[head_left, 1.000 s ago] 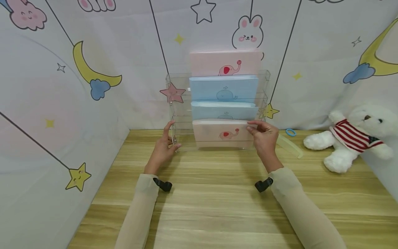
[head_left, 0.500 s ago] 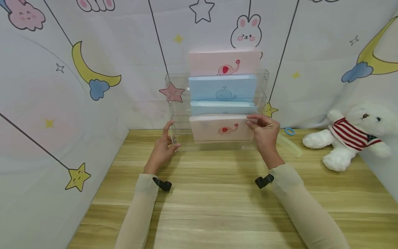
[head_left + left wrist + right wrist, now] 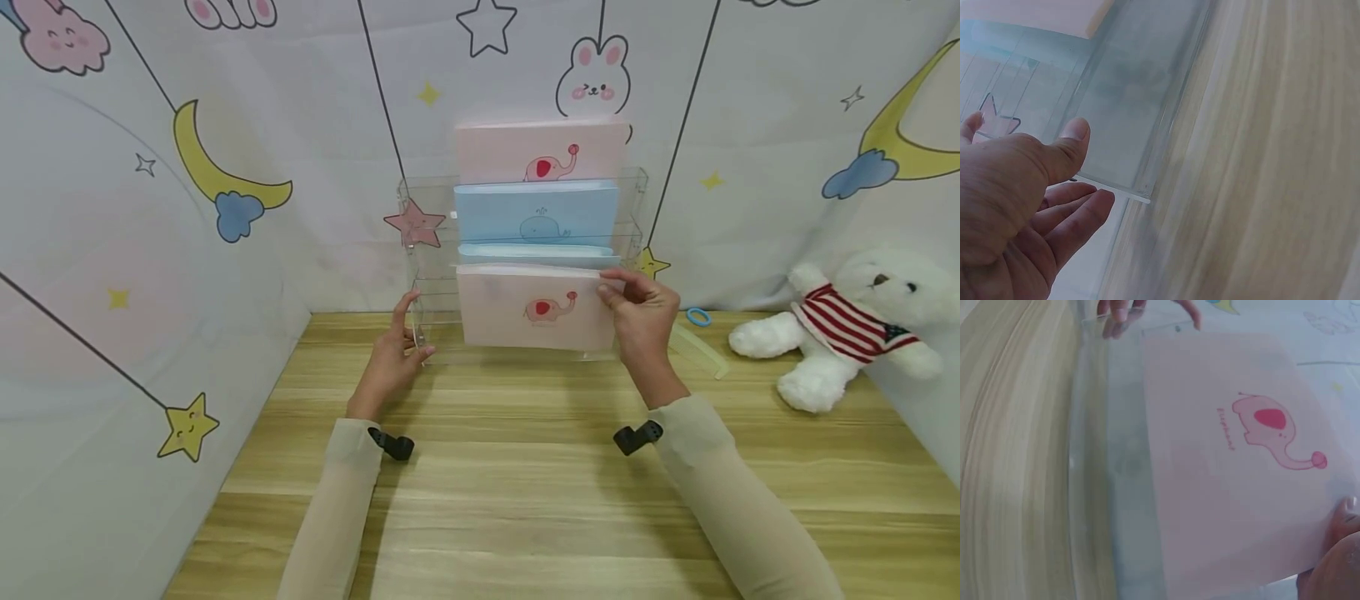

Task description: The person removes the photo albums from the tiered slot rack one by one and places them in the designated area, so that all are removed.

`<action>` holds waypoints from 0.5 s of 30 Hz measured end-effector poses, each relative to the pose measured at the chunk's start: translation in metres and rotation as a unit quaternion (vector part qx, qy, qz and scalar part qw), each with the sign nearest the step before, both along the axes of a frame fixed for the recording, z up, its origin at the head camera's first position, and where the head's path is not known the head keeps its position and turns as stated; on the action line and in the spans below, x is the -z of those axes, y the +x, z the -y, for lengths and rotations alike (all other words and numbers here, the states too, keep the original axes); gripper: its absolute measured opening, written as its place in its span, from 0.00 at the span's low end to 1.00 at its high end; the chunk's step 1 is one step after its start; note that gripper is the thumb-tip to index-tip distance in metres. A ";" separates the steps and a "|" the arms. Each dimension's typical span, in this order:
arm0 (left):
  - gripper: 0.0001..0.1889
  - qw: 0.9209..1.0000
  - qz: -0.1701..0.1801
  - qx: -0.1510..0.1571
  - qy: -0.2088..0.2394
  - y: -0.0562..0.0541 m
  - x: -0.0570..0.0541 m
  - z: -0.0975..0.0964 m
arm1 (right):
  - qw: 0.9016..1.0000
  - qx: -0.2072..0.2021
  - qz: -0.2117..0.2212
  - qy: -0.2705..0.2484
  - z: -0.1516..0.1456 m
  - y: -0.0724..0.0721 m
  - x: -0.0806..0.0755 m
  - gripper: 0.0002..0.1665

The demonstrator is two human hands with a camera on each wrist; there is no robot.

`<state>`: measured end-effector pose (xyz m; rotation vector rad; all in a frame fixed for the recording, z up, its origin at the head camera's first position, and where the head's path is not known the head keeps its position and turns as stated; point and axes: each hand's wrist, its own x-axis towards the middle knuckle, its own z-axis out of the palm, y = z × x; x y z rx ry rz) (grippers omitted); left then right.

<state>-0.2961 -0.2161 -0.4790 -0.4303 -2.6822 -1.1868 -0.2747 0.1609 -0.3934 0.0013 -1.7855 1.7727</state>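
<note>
A clear tiered rack (image 3: 442, 335) stands against the back wall. My left hand (image 3: 388, 360) grips its left side panel, thumb on one side of the panel and fingers on the other in the left wrist view. A pink notebook (image 3: 498, 308) with a red elephant is held by my right hand (image 3: 647, 321), which pinches its upper right corner. The notebook's lower edge is above the bottom of the rack's front tier. Behind it are two blue notebooks, the upper one (image 3: 487, 212) with a whale, and another pink notebook (image 3: 491, 152) at the back.
A white teddy bear (image 3: 855, 329) in a striped shirt sits at the right. Near it on the wooden table (image 3: 510, 500) lie a blue ring (image 3: 700, 317) and a pale yellow-green strip (image 3: 699, 353). Printed cloth covers the walls around the table.
My right hand has raised the front pink notebook out of the lowest tier, covering more of the blue one behind. My left hand keeps its grip on the rack's side.
</note>
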 end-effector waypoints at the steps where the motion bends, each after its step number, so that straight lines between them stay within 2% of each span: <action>1: 0.55 1.000 0.000 0.000 0.001 0.000 0.000 0.000 | 1.000 -0.001 0.004 -0.007 0.000 0.000 0.000 0.08; 6: 0.55 1.000 -0.001 -0.003 0.000 -0.001 0.002 0.001 | 0.999 -0.008 0.025 -0.041 -0.001 0.002 0.004 0.06; 11: 0.54 1.000 0.000 -0.003 -0.003 -0.002 0.002 0.001 | 0.998 -0.014 0.039 -0.053 -0.002 0.004 0.005 0.06; 15: 0.54 1.000 0.002 -0.004 -0.006 -0.002 0.001 0.000 | 0.996 -0.019 0.067 -0.063 -0.001 0.007 0.005 0.08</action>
